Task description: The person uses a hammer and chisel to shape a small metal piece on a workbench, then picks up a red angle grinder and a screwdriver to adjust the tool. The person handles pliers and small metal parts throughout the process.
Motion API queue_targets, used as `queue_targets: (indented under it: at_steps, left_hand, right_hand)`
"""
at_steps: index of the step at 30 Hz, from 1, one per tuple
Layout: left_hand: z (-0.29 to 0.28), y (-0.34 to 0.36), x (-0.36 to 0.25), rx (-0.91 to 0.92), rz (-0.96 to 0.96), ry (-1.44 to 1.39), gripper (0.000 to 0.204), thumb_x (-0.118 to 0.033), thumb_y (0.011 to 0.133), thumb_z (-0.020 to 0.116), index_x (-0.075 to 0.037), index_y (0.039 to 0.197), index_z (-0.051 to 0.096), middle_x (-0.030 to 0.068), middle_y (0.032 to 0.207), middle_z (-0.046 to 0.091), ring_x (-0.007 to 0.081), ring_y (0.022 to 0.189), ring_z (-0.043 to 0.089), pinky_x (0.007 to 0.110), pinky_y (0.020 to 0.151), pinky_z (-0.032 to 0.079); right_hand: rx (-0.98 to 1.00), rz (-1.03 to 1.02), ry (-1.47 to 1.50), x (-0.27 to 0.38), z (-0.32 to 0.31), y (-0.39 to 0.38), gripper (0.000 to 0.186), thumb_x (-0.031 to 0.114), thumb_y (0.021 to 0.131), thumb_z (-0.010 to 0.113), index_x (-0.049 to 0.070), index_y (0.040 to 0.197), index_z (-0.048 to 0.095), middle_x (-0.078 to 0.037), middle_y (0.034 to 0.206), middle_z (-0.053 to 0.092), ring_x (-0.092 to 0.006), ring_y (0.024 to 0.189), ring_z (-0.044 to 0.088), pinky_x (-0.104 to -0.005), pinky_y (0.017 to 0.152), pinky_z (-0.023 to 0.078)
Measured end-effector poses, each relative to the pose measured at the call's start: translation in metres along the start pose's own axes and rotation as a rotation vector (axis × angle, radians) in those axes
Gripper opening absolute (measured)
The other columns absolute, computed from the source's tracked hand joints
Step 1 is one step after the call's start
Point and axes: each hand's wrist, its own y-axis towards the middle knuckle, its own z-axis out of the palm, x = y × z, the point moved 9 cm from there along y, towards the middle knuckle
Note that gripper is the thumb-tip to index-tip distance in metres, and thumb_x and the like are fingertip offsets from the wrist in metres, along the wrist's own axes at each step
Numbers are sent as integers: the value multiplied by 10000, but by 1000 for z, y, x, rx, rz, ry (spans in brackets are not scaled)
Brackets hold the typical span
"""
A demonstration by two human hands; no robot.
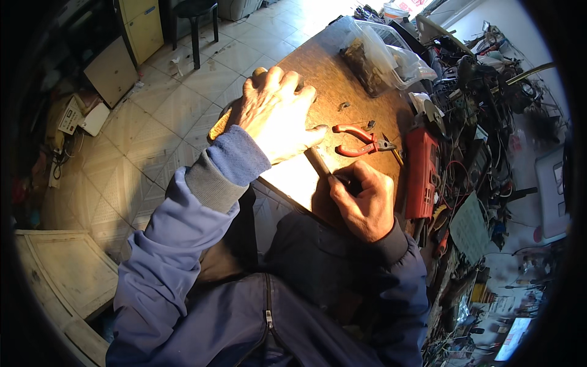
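Note:
My left hand (275, 113) lies back up over the left edge of the wooden table, its fingers bent down and its thumb stretched to the right. What is beneath the palm is hidden; a rough yellow piece (220, 126) shows beside the wrist. My right hand (365, 199) is closed, thumb and fingers pinching a short brown stick-like piece (317, 161). The far end of that piece comes close to my left thumb. Just beyond the right hand lie red-handled pliers (361, 142), jaws pointing right.
On the brown table (324, 79), a clear plastic tub (379, 61) with dark contents stands at the back. A red box-shaped device (420, 174) and heaped cables and parts (483, 122) line the right side. A black stool (195, 18) stands on the tiled floor.

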Motion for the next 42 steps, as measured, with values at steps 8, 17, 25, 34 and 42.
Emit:
queue_targets:
  at_steps: [8, 17, 25, 34, 42]
  left_hand:
    - [-3, -1, 0, -21, -4, 13, 554, -490, 837, 765, -96, 1219, 692, 152, 1368, 568, 375, 1347, 454, 650, 1075, 409]
    - [-3, -2, 0, -27, -2, -3, 537, -473, 841, 758, -93, 1214, 693, 150, 1357, 572, 374, 1345, 454, 648, 1076, 407]
    - [-2, -2, 0, -33, 6, -6, 532, -465, 838, 759, -99, 1217, 693, 146, 1367, 573, 371, 1348, 452, 653, 1081, 396]
    - [-2, 0, -1, 2, -5, -18, 535, -462, 840, 758, -98, 1227, 690, 145, 1368, 574, 369, 1352, 451, 659, 1082, 397]
    - [-2, -1, -1, 15, -9, -12, 547, -461, 833, 764, -99, 1236, 690, 145, 1385, 572, 366, 1350, 450, 654, 1085, 399]
  right_hand:
    - [21, 1, -96, 2, -15, -26, 129, 74, 856, 762, -3, 861, 658, -184, 724, 625, -325, 637, 647, -385, 602, 503]
    - [15, -37, -99, 6, -8, -13, 120, 49, 845, 763, -10, 857, 659, -186, 723, 641, -338, 630, 654, -380, 597, 511]
    - [37, 11, -111, 5, -3, -4, 141, 59, 845, 767, -9, 841, 643, -189, 706, 625, -336, 598, 637, -395, 569, 497]
    - [7, 9, -80, 1, -12, -23, 136, 67, 847, 767, -3, 844, 650, -186, 727, 642, -327, 621, 655, -394, 582, 503]
    - [17, -56, -109, 8, -5, -10, 134, 62, 850, 764, -5, 849, 648, -186, 720, 636, -333, 619, 654, -383, 582, 504]
